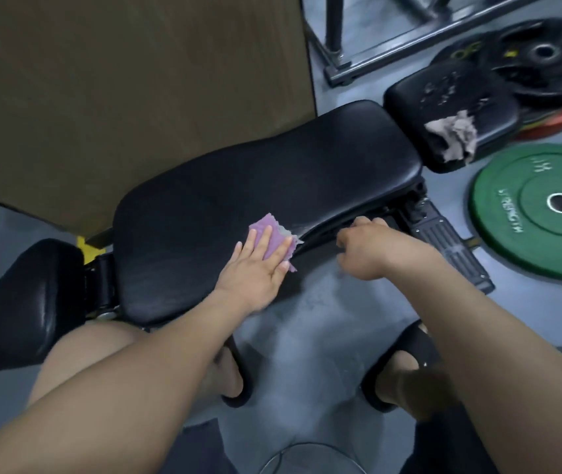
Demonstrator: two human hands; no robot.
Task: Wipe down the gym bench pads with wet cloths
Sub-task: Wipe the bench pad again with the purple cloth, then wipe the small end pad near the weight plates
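The left hand (255, 265) is pressed flat on the purple cloth (274, 239) at the near edge of the long pad (255, 172); the right hand (365, 248) is curled beside that edge, its hold unclear. The cloth is judged limp and light, best pinned under the palm.

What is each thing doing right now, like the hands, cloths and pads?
Left hand: flat, pressing purple cloth.
Purple cloth: spread on big pad's near edge.
Right hand: fingers curled by big pad's edge; grip unclear.
Big pad: holds purple cloth.
Beige cloth: crumpled on small pad, untouched.
Small pad: scuffed.
Green plate: flat on floor.
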